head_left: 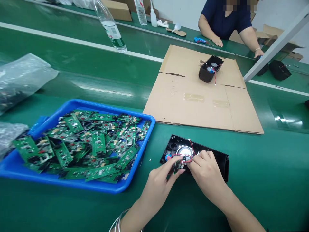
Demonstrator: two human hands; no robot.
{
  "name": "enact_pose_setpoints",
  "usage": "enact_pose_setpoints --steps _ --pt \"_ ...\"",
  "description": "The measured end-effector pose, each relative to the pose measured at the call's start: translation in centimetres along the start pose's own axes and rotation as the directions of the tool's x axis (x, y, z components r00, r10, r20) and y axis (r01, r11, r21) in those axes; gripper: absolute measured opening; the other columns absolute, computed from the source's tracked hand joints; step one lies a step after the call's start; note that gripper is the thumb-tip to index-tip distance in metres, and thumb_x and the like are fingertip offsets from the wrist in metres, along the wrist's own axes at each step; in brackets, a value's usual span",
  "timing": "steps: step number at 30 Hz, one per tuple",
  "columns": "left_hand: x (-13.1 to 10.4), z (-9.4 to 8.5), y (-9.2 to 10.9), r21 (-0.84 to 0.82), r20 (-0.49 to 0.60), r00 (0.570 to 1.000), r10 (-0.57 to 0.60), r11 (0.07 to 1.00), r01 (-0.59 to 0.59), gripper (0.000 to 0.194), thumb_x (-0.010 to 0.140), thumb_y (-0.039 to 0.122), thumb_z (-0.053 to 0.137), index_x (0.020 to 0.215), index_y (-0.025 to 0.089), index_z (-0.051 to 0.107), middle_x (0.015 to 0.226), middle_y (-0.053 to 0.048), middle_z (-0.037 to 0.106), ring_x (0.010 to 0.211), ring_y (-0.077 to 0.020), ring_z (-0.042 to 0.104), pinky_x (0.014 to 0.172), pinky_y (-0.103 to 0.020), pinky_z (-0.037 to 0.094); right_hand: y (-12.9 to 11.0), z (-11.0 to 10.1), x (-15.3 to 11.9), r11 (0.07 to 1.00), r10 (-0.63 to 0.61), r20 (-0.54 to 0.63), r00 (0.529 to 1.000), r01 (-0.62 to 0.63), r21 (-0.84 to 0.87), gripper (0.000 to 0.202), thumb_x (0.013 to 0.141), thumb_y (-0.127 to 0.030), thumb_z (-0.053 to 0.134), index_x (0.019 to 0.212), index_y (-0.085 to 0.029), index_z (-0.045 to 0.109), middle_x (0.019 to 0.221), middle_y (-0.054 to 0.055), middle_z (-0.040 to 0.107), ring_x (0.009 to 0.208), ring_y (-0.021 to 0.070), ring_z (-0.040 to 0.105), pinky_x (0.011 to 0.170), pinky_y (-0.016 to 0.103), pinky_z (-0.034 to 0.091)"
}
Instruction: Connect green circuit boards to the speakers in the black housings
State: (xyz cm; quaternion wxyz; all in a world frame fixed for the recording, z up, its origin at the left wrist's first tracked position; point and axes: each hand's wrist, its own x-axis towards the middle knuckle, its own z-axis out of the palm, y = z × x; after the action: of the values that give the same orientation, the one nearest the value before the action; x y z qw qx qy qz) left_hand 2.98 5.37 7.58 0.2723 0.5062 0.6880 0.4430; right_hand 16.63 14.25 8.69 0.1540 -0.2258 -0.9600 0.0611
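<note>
Red wire [183, 157] and a small green board [178, 165] pinched between left hand [160, 180] and right hand [207, 172] fingers, over the black speaker housing [218, 158]; blue tray [72, 183] crowds the left; open green worktop [265, 180] right; both wrists angled inward.

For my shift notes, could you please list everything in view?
tray: one, blue, left, on the green belt
circuit boards: many, green, heaped in tray
speaker case: one, black, open, under both hands
cardboard sheet: one, brown, centre
second case: one, black, on cardboard
bottles: two, clear, far side
plastic bags: clear, far left
co-worker: one, dark top, far side
left hand: fingers hold small board at case
right hand: fingers on red wires
</note>
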Motion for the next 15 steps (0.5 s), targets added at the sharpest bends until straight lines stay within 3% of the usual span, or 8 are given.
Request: enact_pose_setpoints --steps 5,8,15 --pt "0.26 -0.36 0.28 -0.028 0.045 0.999 -0.021 0.999 0.023 0.025 0.083 0.034 0.051 0.103 0.023 0.064 0.089 -0.003 0.073 0.062 -0.0174 0.066 0.065 -0.028 0.055 -0.02 -0.23 0.03 0.999 -0.044 -0.014 0.999 0.043 -0.028 0.021 0.087 -0.004 0.043 0.074 -0.014 0.057 0.065 0.002 0.051 0.064 0.0151 0.031 0.058 0.030 0.024" --pt "0.42 -0.52 0.23 -0.054 0.059 0.998 -0.007 0.998 0.010 0.025 0.083 0.032 0.052 0.103 0.022 0.063 0.089 -0.002 0.073 0.055 -0.0152 0.063 0.061 -0.027 0.054 -0.02 -0.27 0.09 0.999 -0.044 -0.032 0.999 0.044 -0.024 0.023 0.088 -0.006 0.042 0.073 -0.014 0.057 0.065 0.002 0.051 0.064 0.0152 0.032 0.058 0.029 0.024" --pt "0.37 -0.27 0.33 -0.110 0.054 0.997 -0.060 0.992 0.065 0.023 0.081 0.030 0.054 0.100 0.023 0.064 0.082 -0.002 0.073 0.065 -0.0189 0.067 0.065 -0.029 0.055 -0.41 -0.37 0.16 0.991 -0.078 -0.039 0.996 0.073 -0.113 0.027 0.089 -0.006 0.039 0.071 -0.015 0.058 0.062 0.003 0.050 0.063 0.0164 0.035 0.058 0.030 0.026"
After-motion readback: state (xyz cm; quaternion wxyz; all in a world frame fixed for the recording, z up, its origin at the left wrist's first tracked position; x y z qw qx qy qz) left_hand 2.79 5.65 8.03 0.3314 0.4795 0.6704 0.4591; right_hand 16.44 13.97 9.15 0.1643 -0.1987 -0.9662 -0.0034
